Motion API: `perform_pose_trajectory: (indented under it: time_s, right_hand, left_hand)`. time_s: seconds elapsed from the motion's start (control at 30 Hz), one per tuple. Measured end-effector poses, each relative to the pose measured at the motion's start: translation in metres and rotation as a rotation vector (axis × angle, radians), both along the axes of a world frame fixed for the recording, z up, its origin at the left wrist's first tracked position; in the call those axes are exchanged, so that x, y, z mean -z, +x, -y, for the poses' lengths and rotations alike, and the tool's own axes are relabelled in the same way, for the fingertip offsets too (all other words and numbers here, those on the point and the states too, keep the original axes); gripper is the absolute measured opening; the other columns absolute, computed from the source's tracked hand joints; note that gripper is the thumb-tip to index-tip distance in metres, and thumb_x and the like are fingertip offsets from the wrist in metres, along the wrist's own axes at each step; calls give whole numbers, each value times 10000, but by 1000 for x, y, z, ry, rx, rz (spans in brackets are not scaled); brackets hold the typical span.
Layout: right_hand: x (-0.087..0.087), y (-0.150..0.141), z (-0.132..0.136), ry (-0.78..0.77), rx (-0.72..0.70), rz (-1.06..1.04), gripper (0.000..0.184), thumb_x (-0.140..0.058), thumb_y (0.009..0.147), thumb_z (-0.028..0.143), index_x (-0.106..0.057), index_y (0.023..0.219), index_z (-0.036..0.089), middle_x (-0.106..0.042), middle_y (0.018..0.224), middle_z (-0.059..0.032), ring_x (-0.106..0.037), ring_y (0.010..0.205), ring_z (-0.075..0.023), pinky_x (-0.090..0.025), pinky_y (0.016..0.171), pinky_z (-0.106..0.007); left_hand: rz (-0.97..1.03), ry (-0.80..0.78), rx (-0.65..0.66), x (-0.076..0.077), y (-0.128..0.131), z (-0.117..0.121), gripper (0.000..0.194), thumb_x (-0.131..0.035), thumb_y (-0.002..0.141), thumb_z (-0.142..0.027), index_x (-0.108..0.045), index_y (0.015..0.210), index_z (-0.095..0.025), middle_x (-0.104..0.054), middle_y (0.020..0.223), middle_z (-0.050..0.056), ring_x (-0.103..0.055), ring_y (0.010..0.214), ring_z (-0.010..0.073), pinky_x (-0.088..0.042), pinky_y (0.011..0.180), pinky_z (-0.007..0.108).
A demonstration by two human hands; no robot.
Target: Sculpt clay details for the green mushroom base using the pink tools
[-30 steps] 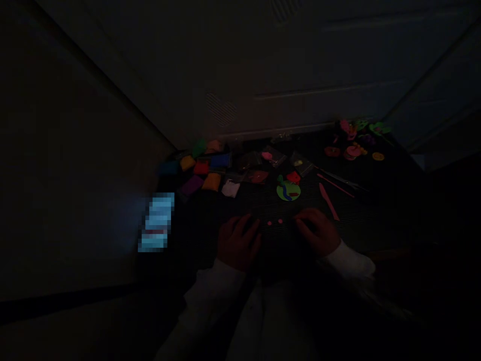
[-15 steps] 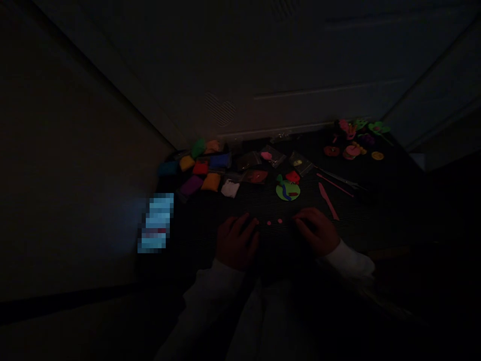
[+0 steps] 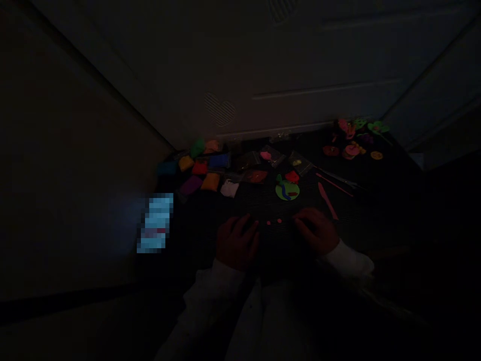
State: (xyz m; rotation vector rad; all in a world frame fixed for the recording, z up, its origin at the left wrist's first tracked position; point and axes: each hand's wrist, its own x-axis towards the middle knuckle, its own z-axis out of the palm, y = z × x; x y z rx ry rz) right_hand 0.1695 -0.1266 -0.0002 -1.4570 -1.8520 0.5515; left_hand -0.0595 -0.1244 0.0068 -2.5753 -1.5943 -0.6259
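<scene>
The light is very dim. Two small pink clay balls (image 3: 268, 222) lie side by side on the dark tabletop between my hands. My left hand (image 3: 237, 243) rests left of them, palm down with its fingers apart, holding nothing. To their right, my right hand (image 3: 317, 233) is curled, thumb and index fingertips close together at the table; whatever they may hold is too dark to make out. Just beyond the balls sits a flat green clay disc (image 3: 282, 194) carrying blue, red-brown and green pieces. A red clay piece (image 3: 292, 176) touches its far edge.
Bags of coloured clay (image 3: 210, 182) cover the back left. A pink clay knife (image 3: 327, 201), a thin pink stick (image 3: 334, 185) and scissors (image 3: 343, 179) lie at right. Finished clay figures (image 3: 352, 151) crowd the back right corner. A lit, blurred screen (image 3: 156, 223) glows at left.
The view has shifted very slightly. Both hands and the pink balls stay practically where they were.
</scene>
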Motion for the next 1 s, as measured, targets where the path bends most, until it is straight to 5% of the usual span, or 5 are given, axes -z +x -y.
perform_pose_trajectory:
  time_s: [1.0]
  right_hand:
    - [-1, 0, 0, -11, 5, 3, 158, -457, 787, 270, -565, 861, 181, -552, 879, -41, -496, 866, -148, -398, 765, -304]
  left_hand:
    - [-64, 6, 2, 0, 1, 1, 283, -512, 731, -304, -579, 1004, -265, -499, 1172, 25, -415, 1015, 261, -358, 814, 419]
